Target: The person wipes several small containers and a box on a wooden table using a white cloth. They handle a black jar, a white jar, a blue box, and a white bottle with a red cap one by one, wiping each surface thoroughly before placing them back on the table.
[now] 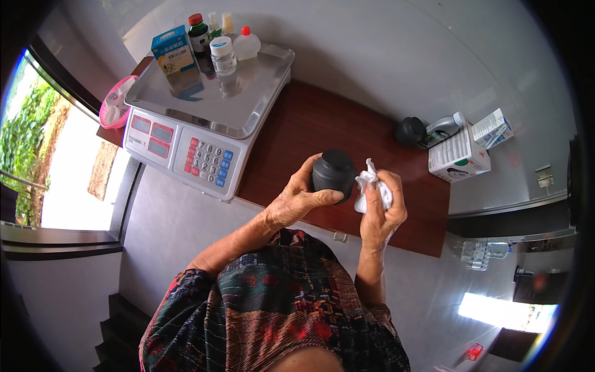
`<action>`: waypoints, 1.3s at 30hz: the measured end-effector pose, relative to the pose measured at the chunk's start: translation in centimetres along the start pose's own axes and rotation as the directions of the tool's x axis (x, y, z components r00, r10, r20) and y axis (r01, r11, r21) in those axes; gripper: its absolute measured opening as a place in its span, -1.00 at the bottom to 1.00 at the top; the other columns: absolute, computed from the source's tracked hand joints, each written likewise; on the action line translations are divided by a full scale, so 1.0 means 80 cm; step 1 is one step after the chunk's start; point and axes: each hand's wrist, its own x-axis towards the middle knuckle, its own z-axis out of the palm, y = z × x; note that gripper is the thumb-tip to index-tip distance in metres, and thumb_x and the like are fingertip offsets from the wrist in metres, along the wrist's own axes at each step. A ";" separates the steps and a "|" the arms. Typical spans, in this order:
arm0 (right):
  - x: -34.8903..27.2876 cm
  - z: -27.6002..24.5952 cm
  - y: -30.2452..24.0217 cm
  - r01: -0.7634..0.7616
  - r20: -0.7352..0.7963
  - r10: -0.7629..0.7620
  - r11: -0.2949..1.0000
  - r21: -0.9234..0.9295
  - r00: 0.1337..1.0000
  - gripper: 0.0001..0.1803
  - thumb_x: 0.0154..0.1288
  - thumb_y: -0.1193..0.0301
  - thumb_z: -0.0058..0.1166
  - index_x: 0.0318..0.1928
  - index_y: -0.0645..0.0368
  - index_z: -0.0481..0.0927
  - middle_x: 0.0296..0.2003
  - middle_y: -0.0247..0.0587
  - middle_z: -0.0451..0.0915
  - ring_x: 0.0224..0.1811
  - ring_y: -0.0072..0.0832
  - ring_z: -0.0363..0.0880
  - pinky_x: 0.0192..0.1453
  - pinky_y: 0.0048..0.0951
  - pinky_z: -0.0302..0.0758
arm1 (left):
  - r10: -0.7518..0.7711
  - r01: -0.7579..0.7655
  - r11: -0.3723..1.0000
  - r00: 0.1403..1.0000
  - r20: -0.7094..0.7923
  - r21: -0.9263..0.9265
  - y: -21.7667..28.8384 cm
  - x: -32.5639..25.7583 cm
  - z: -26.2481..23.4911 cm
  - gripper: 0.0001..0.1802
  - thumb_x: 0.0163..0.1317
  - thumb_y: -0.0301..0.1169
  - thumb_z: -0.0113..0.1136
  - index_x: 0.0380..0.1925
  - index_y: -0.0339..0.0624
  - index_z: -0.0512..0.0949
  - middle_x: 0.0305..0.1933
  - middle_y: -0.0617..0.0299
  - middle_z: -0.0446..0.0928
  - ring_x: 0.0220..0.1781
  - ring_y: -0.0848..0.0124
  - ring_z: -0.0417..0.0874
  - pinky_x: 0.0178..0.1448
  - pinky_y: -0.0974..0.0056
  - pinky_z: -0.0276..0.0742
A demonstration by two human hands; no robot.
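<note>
My left hand (302,197) is wrapped round a matte black jar (334,175) with a black lid, held up over the front of the dark red wooden table (297,142). Beside it, my right hand (383,208) pinches a crumpled white tissue (374,193) between thumb and fingers. A small gap separates the tissue from the jar's right side. The fingers behind the jar are partly hidden.
A price scale (192,136) fills the table's left, bearing a blue box (173,51), white-capped bottle (223,56) and other bottles. A pink basket (116,102) sits beside it. At right stand a black jar (410,131), grey bottle (444,129) and white boxes (460,154).
</note>
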 end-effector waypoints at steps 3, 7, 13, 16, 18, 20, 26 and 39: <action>0.002 0.003 -0.024 0.382 0.240 -0.332 0.900 -0.209 0.912 -0.65 0.08 0.65 0.17 -0.09 0.09 0.61 -0.23 -0.18 0.50 -0.32 -0.39 0.57 -0.37 -0.44 0.52 | 0.006 -0.007 1.000 0.999 0.044 0.030 0.007 -0.002 0.002 -0.24 0.11 -0.34 0.40 0.25 -0.23 0.21 0.03 0.21 0.45 0.07 0.47 0.48 0.15 0.31 0.48; 0.022 -0.007 -0.009 0.230 0.210 -0.179 0.939 -0.255 0.961 -0.71 0.07 0.68 0.14 -0.16 0.15 0.59 -0.28 -0.17 0.51 -0.31 -0.37 0.56 -0.32 -0.44 0.51 | 0.008 -0.011 0.985 1.000 0.019 0.171 0.021 -0.010 0.001 -0.16 0.01 -0.33 0.49 0.24 -0.26 0.22 0.02 0.19 0.46 0.07 0.45 0.49 0.14 0.31 0.48; 0.002 0.004 -0.044 0.366 0.259 -0.302 0.896 -0.253 0.917 -0.61 -0.06 0.66 0.24 -0.14 0.13 0.58 -0.24 -0.17 0.50 -0.32 -0.31 0.56 -0.33 -0.36 0.52 | 0.152 -0.130 0.922 0.988 -0.030 0.365 0.015 -0.013 0.007 -0.11 -0.13 -0.28 0.57 0.18 -0.25 0.27 0.02 0.12 0.47 0.06 0.39 0.50 0.15 0.26 0.49; 0.006 0.004 -0.041 0.376 0.259 -0.302 0.871 -0.316 0.917 -0.61 -0.05 0.69 0.20 -0.14 0.15 0.56 -0.27 -0.15 0.48 -0.31 -0.28 0.56 -0.32 -0.35 0.53 | 0.199 -0.151 0.890 0.978 -0.068 0.430 0.019 -0.014 0.007 -0.14 -0.17 -0.30 0.59 0.12 -0.25 0.30 0.02 0.08 0.46 0.06 0.35 0.52 0.16 0.25 0.50; 0.006 -0.005 -0.031 0.319 0.229 -0.244 0.861 -0.396 0.942 -0.66 -0.02 0.70 0.19 -0.17 0.17 0.56 -0.26 -0.13 0.49 -0.32 -0.26 0.56 -0.32 -0.34 0.53 | 0.211 -0.159 0.891 0.974 -0.078 0.425 0.014 -0.015 0.000 -0.12 -0.21 -0.31 0.60 0.13 -0.23 0.31 0.05 0.08 0.42 0.09 0.31 0.49 0.18 0.22 0.49; 0.000 -0.010 -0.033 0.323 0.205 -0.260 0.859 -0.398 0.944 -0.67 -0.02 0.69 0.19 -0.18 0.18 0.57 -0.25 -0.13 0.49 -0.32 -0.25 0.56 -0.32 -0.32 0.54 | 0.289 -0.193 0.803 0.954 -0.085 0.564 0.012 -0.017 -0.001 -0.11 -0.26 -0.36 0.58 0.14 -0.22 0.32 0.07 0.05 0.37 0.11 0.22 0.47 0.20 0.18 0.47; -0.005 0.026 -0.055 0.546 0.455 -0.333 0.673 -0.499 0.826 -0.60 -0.13 0.68 0.26 -0.18 0.16 0.56 -0.26 -0.18 0.44 -0.29 -0.23 0.47 -0.32 -0.29 0.47 | 0.487 -0.297 0.513 0.873 0.012 0.806 0.002 -0.019 0.003 -0.14 -0.29 -0.53 0.49 0.14 -0.19 0.33 0.07 0.01 0.30 0.14 0.06 0.32 0.22 0.09 0.36; 0.011 0.036 -0.074 0.602 0.525 -0.320 0.577 -0.553 0.789 -0.72 -0.03 0.59 0.23 -0.22 0.22 0.57 -0.28 -0.23 0.45 -0.32 -0.33 0.46 -0.37 -0.39 0.50 | 0.640 -0.519 0.315 0.734 0.226 0.795 -0.004 -0.022 -0.006 0.22 -0.42 -0.65 0.49 0.35 -0.21 0.01 0.12 -0.04 0.35 0.11 -0.03 0.37 0.16 0.03 0.40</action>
